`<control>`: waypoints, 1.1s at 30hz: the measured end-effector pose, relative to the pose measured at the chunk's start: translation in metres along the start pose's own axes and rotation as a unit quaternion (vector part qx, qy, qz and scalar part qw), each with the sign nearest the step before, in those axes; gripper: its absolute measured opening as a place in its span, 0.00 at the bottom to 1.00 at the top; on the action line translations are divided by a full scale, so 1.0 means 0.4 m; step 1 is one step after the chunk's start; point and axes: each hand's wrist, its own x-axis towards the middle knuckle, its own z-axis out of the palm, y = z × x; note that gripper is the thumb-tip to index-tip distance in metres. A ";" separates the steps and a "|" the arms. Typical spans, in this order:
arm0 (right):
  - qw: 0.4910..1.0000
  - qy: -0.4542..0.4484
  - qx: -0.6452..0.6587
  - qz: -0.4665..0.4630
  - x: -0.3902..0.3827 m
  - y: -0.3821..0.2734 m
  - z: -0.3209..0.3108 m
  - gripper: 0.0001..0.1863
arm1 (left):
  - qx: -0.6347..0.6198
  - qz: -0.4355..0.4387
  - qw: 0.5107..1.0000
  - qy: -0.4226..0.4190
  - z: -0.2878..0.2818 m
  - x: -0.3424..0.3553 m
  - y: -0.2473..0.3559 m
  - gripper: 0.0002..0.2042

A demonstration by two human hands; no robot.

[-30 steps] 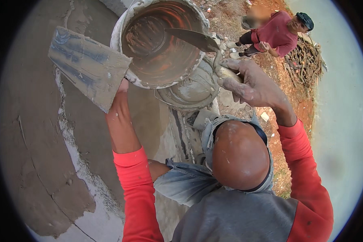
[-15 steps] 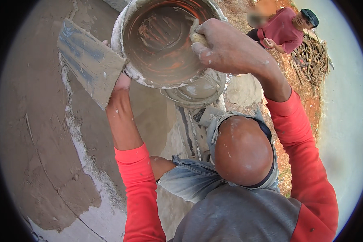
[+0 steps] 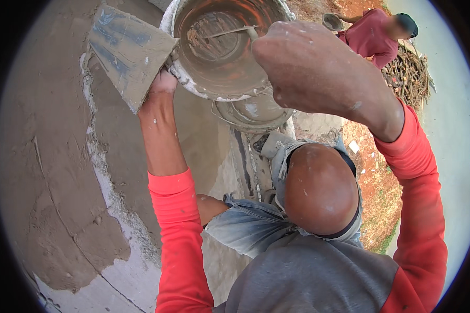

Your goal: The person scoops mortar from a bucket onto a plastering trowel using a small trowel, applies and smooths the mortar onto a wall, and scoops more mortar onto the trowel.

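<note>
A mortar-smeared plastering float (image 3: 130,55) with a flat, broad plate is in my left hand (image 3: 163,86). The plate hides most of that hand's fingers, and the wrist sits right against the bucket's rim. My right hand (image 3: 308,68) is a fist around the handle of a trowel (image 3: 231,32), whose thin blade shows edge-on over the bucket's mouth. Wet grey-brown mortar coats the inside of this bucket (image 3: 219,95), with a scraped patch at its bottom. Whether the blade touches the mortar I cannot tell.
Below the first bucket stands another mortar-covered bucket (image 3: 253,116). Wet plaster covers the wall (image 3: 120,151) on the left, with a rough pale strip running down it. My bent knee (image 3: 322,190) is close underneath. At upper right, a person (image 3: 373,34) reaches toward a dark pan (image 3: 332,22) near piled sticks (image 3: 408,75).
My right hand has come up and right, raising the trowel so its blade now shows. The float and bucket have shifted slightly up and right. The other person has turned and stretched an arm out.
</note>
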 end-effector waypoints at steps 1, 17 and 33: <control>0.998 -0.034 -0.017 0.040 0.011 0.008 -0.035 0.04 | -0.290 -0.177 0.938 0.069 0.036 -0.017 0.060 0.22; 0.996 0.019 -0.072 -0.049 0.022 -0.047 -0.071 0.02 | -0.221 -0.184 0.957 0.034 -0.018 0.024 0.034 0.29; 0.984 0.114 -0.103 -0.092 0.030 -0.044 0.199 0.03 | -0.084 -0.037 0.995 0.048 -0.013 0.049 0.024 0.28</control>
